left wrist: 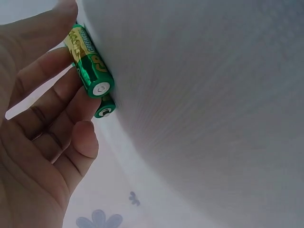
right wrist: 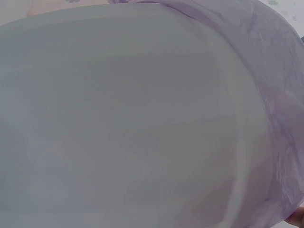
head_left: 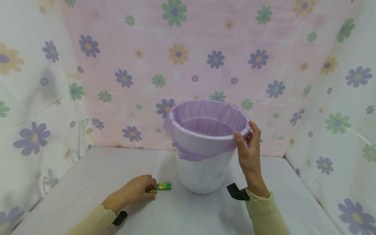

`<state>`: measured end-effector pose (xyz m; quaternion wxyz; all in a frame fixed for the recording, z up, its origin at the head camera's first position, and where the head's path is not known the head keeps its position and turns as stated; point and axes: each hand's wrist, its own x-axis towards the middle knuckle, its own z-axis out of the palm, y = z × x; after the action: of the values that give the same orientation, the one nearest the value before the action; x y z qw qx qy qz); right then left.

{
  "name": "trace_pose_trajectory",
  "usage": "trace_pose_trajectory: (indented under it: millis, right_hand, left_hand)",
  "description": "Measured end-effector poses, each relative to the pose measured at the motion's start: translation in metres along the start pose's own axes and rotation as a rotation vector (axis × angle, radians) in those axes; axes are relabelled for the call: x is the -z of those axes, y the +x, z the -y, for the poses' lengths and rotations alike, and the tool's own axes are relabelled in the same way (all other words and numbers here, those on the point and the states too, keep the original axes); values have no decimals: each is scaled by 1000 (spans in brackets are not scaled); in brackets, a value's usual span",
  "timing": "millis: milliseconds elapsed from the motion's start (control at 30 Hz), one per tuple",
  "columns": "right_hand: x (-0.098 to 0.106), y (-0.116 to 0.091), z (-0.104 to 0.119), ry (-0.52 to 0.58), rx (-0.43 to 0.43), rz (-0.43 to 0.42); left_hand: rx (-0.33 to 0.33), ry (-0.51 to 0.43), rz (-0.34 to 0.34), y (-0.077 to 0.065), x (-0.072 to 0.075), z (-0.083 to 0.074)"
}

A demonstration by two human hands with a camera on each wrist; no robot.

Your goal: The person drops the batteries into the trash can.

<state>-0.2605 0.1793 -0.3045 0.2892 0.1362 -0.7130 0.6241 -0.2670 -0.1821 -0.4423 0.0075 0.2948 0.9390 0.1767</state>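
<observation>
A white trash can (head_left: 202, 176) stands upright on the table, lined with a purple trash bag (head_left: 188, 148) folded over its rim. My right hand (head_left: 249, 153) grips the right side of the lined rim; in the right wrist view only a bit of a finger (right wrist: 297, 217) shows beside the bag. Left of the can's base, my left hand (head_left: 135, 191) pinches green and gold batteries (left wrist: 90, 61) between thumb and fingers, low over the table. The exact number held is partly hidden. More batteries (head_left: 164, 186) lie side by side just right of the left fingertips.
A white cloth-covered table (head_left: 117, 163) carries everything. Flowered curtains (head_left: 141, 65) rise at the back and on both sides. Black straps or mounts (head_left: 238, 192) sit at the wrists. The can's white wall fills most of both wrist views.
</observation>
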Motion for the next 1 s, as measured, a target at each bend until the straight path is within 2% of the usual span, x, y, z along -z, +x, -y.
trace_pose_trajectory:
  millis: [133, 467, 1000]
  right_hand:
    - [0, 1, -1, -4, 4, -1]
    - [0, 0, 0, -10, -3, 10]
    - [0, -1, 0, -10, 0, -1]
  left_hand:
    - [-1, -22, 14, 0, -2, 0]
    - [11, -162, 54, -1, -6, 1]
    - [-16, -138, 38, -2, -4, 1]
